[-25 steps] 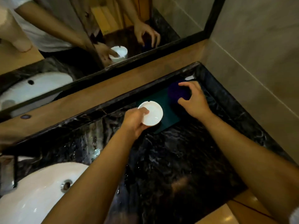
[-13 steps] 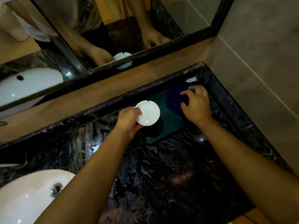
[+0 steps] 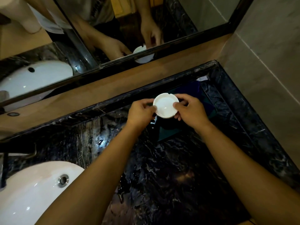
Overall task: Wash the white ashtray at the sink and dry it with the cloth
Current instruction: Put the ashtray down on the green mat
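White ashtray (image 3: 165, 106) now in both my hands, over the dark mat (image 3: 168, 130) on the marble counter (image 3: 170, 168).
My right hand (image 3: 191, 111) has let go of the blue cloth (image 3: 190, 89) behind and joined my left hand (image 3: 141, 112), each pinching the rim; drying, I judge, hasn't begun. No legible writing; the shirt print in the mirror (image 3: 113, 21) is blurred.

The round white ceramic ashtray (image 3: 165, 106) with a notched rim is held level, open side up, above the dark marble worktop (image 3: 170, 168). The dark blue cloth (image 3: 191, 89) lies just behind it, near the corner. The white oval sink (image 3: 32, 192) sits well apart at lower left
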Available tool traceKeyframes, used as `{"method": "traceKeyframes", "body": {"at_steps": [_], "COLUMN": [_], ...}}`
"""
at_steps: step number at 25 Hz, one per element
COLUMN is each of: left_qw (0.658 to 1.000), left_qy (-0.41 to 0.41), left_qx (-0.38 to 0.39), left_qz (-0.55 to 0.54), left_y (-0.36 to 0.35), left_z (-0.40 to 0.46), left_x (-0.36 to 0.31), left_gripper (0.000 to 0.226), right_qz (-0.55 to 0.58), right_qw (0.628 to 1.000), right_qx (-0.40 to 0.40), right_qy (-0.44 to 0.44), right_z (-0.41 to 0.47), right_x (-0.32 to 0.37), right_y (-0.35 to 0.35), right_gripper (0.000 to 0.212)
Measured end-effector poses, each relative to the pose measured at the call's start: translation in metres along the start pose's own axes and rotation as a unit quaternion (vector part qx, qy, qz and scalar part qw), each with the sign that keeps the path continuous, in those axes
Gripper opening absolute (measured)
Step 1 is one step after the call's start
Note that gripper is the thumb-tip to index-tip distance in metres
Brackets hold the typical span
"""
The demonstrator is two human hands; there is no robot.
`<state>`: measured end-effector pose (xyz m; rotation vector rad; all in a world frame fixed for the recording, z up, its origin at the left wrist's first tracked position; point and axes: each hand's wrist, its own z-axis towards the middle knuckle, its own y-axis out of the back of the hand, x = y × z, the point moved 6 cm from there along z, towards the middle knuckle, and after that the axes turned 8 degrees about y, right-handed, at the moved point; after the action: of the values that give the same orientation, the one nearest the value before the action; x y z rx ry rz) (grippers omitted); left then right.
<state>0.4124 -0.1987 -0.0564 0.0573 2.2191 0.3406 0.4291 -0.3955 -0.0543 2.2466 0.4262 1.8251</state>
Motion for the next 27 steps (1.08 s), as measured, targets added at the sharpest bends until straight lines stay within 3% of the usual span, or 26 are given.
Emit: {"method": "traceKeyframes", "body": {"at_steps": [2, 6, 10, 14, 27], "left_qw": [0.997, 0.997, 0.989, 0.991, 0.990], "left_qy": [-0.013, 0.013, -0.005, -0.004, 0.028], "left_qx": [-0.042, -0.051, -0.077, -0.092, -0.054], "left_qz": [0.066, 0.063, 0.129, 0.100, 0.125], "left_y": [0.004, -0.004, -0.004, -0.001, 0.002], "left_z": [0.006, 0.011, 0.008, 0.012, 0.028], "left_x": [0.001, 0.006, 0.008, 0.016, 0.037], "left_gripper": [0.023, 0.006, 0.017, 0.015, 0.024], "right_qz": [-0.043, -0.103, -0.116, -0.120, -0.193], "right_qw": [0.999, 0.994, 0.993, 0.993, 0.980], "right_qx": [-0.015, -0.016, -0.017, -0.011, 0.017], "right_qy": [-0.014, -0.014, 0.004, 0.007, 0.031], "right_z": [0.003, 0.002, 0.003, 0.007, 0.011], "right_x": [-0.006, -0.014, -0.015, -0.023, -0.041], "right_y": [0.001, -0.007, -0.013, -0.019, -0.039], "right_gripper": [0.020, 0.023, 0.024, 0.026, 0.034]}}
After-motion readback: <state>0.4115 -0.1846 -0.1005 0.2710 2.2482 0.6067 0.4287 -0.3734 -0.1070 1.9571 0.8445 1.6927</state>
